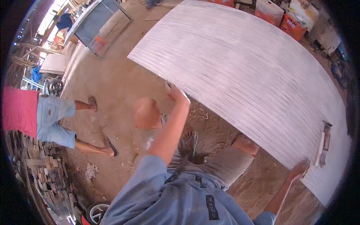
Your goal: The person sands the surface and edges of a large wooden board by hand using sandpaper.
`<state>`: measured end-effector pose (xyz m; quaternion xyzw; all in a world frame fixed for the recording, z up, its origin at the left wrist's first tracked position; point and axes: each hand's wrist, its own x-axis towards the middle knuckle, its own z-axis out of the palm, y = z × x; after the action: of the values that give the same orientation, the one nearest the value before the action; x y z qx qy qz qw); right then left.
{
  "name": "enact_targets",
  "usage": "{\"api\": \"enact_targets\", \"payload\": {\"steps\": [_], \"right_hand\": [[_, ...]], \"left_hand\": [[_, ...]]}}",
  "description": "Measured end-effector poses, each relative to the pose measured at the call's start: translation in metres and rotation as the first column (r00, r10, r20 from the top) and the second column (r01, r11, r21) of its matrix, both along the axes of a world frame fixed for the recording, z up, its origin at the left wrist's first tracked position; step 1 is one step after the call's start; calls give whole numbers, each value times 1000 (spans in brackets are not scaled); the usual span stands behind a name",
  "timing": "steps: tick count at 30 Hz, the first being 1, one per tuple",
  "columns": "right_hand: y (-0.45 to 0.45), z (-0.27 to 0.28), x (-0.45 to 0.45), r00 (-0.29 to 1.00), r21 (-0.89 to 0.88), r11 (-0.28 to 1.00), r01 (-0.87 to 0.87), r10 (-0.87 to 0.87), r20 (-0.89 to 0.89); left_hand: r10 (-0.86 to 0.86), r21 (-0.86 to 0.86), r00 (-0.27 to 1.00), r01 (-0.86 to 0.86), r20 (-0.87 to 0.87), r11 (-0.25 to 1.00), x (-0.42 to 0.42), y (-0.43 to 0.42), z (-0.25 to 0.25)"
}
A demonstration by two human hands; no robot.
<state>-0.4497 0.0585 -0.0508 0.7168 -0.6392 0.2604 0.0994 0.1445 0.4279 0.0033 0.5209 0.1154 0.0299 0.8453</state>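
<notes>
A long whitish panel with fine parallel grooves (pixel 240 71) spans the upper right. At its near edge, left of centre, is my left hand (pixel 175 93), fingers closed around something thin and pale that I cannot make out fully. My right hand (pixel 300 169) touches the near edge farther right, its fingers partly hidden and blurred. Just beyond that hand, a tool with a pale bar and a dark metal part (pixel 323 146) lies on the panel.
At the left stands a person in a red shirt and light shorts (pixel 56 116). Stacked wood offcuts (pixel 48 172) lie below them. A grey-topped table (pixel 99 24) stands at the upper left; orange boxes (pixel 293 26) line the panel's far side. A wheel (pixel 98 213) is at bottom left.
</notes>
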Motion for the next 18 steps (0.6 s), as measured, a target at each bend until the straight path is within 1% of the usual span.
{"api": "enact_targets", "payload": {"steps": [1, 2, 4, 5, 7, 8, 9, 11, 12, 13, 14, 15, 16, 17, 18], "right_hand": [[1, 2, 3, 1000, -3, 1000, 3, -3, 7], [1, 1, 4, 1000, -3, 1000, 13, -13, -23], [1, 4, 2, 997, 1, 1000, 22, -22, -69], [1, 4, 1, 998, -9, 1000, 28, -29, -63], [1, 4, 2, 998, -21, 999, 32, -33, -56], [0, 4, 2, 999, -11, 1000, 28, -28, -44], [-2, 3, 0, 999, 0, 1000, 25, -25, -31], [-14, -14, -16, 999, -28, 1000, -4, 2, -41], [-18, -23, -24, 998, -55, 998, -33, 31, -52], [-19, -27, -28, 998, -54, 998, -26, 23, -53], [-21, -29, -29, 1000, -41, 999, -11, 10, -28], [-25, -30, -28, 1000, -31, 1000, 2, -2, -1], [-22, -24, -24, 1000, -36, 999, 7, -7, 0], [-16, -18, -17, 1000, -12, 1000, 27, -27, -15], [-10, -12, -11, 998, 13, 999, 47, -46, -30]], "left_hand": [[-7, 34, 1000, 8, -22, 999, -10, -8, 4], [-30, 20, 998, 29, 55, 999, -31, -19, -4], [-15, 33, 1000, 15, 4, 999, -82, -43, -27], [-14, 34, 1000, 14, -2, 999, -82, -41, -31], [-74, 63, 997, 74, 7, 995, -73, -35, -32], [-55, 42, 998, 57, -40, 997, -57, -30, -7], [-55, 42, 998, 57, -40, 998, -30, -15, -6], [-48, 135, 999, 48, 0, 990, 14, 9, -24], [-53, 135, 999, 52, -1, 989, 12, 8, -32], [-62, 235, 998, 57, 15, 970, 5, 7, -39], [-74, 330, 997, 59, 32, 942, -4, 1, -40], [-80, 324, 996, 64, 36, 944, -31, -11, -44], [-83, 434, 995, 49, 60, 899, -75, -30, -38], [-86, 539, 993, 27, 85, 842, -97, -41, -30], [-86, 536, 992, 25, 89, 844, -94, -42, -21]]}}
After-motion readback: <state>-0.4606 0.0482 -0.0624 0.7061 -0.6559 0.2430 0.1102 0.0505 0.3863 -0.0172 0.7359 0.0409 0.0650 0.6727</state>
